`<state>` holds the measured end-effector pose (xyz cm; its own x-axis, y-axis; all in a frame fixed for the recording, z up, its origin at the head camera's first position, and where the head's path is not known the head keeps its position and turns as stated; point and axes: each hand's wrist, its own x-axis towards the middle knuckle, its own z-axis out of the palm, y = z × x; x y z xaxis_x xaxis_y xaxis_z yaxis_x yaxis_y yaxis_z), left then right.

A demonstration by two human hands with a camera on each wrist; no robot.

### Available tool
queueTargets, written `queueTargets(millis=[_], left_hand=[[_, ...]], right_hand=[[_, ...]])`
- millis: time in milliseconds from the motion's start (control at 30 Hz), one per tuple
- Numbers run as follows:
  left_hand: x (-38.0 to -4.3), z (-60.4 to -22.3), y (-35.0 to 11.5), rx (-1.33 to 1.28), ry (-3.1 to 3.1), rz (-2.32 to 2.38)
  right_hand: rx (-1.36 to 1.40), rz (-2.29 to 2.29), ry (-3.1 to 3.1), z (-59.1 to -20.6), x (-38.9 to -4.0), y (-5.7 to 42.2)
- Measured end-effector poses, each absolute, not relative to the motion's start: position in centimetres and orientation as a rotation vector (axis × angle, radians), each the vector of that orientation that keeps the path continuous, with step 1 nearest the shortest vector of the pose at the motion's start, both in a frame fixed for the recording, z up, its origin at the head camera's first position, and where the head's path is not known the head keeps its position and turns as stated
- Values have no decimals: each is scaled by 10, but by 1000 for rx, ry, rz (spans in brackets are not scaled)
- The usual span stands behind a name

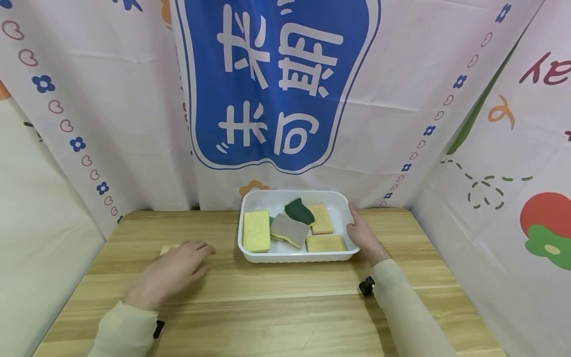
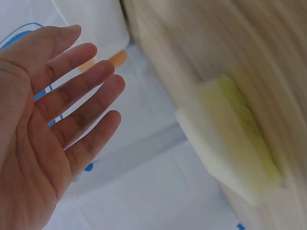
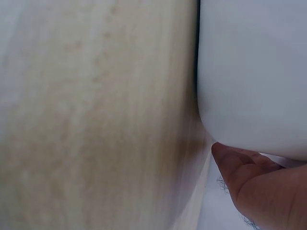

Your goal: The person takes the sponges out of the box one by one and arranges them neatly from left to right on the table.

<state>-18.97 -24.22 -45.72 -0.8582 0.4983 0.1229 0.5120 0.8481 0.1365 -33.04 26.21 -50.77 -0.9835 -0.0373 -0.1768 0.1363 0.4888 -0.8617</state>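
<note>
My left hand (image 1: 176, 272) is over the left part of the table, its fingers extended and holding nothing. Partly hidden behind it in the head view is a pale yellow sponge (image 1: 168, 248); the left wrist view shows this sponge (image 2: 235, 139) blurred, apart from the fingers. At the back of the table stands a white plastic tray (image 1: 292, 258). My right hand (image 1: 367, 238) grips the tray's right end, thumb at the rim. Inside lie a yellow sponge (image 1: 256, 230), a grey-faced sponge (image 1: 290, 229), a dark green-faced sponge (image 1: 299, 211) and tan sponges (image 1: 325, 243).
The wooden table (image 1: 285, 307) ends at the back against a printed white cloth (image 1: 147, 163) with a large blue panel. More cloth hangs along the left and right sides. The tray stands close to the back cloth.
</note>
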Motion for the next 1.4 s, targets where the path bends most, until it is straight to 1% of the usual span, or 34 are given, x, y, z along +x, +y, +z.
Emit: queueTargets(millis=[500, 1033, 1400], left_hand=[[-207, -439, -193, -776, -2959, -278], [-233, -449, -146, -813, -2957, -361], [-253, -458, -127, -775, -2961, -380]], right_hand=[[97, -1512, 2554, -509, -330, 262], [104, -1491, 2574, -509, -331, 263], [80, -1483, 2592, -508, -329, 262]])
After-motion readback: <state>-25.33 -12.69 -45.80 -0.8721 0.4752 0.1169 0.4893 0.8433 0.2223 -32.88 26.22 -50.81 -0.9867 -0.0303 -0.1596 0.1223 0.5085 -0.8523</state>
